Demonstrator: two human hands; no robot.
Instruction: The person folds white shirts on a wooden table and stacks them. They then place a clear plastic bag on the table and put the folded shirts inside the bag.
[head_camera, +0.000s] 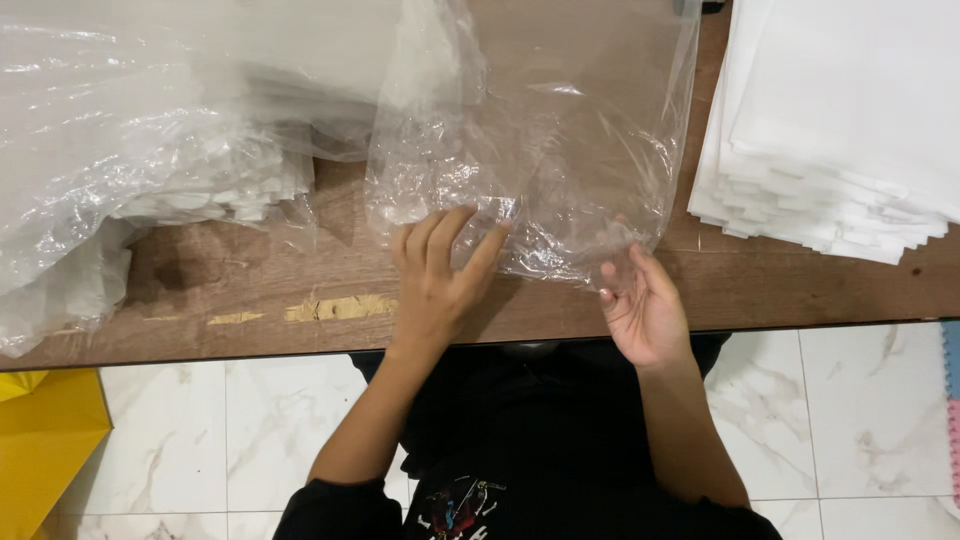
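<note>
landmark: clear plastic bag (545, 150), laid flat on the brown wooden table (250, 285), its crinkled open end turned toward the table's near edge
left hand (435, 275): laid palm-down on the bag's near-left corner, fingers (432, 235) spread and pressed onto the film; nothing is pinched
right hand (645, 310): held palm-up at the bag's near-right corner, fingers loosely curled; the film's edge appears to be touched by the fingertips, but a true pinch cannot be told
left of bag: a heap of crumpled clear plastic (120, 130) with folded white pieces seen beneath it, lapping over the bag's left edge
right of bag: a stack of white folded sheets (830, 120), just beside the bag, not touching it
below bag: table edge, then marbled white floor tiles (180, 440); a yellow object (45, 430) is seen well to the lower left
risk: the slick film could be slid from under the flat left palm, since it is held by pressure only
risk: the two bag layers may cling together, so the mouth could be missed by the right fingertips
risk: the neighbouring plastic heap could be dragged along where it overlaps
</note>
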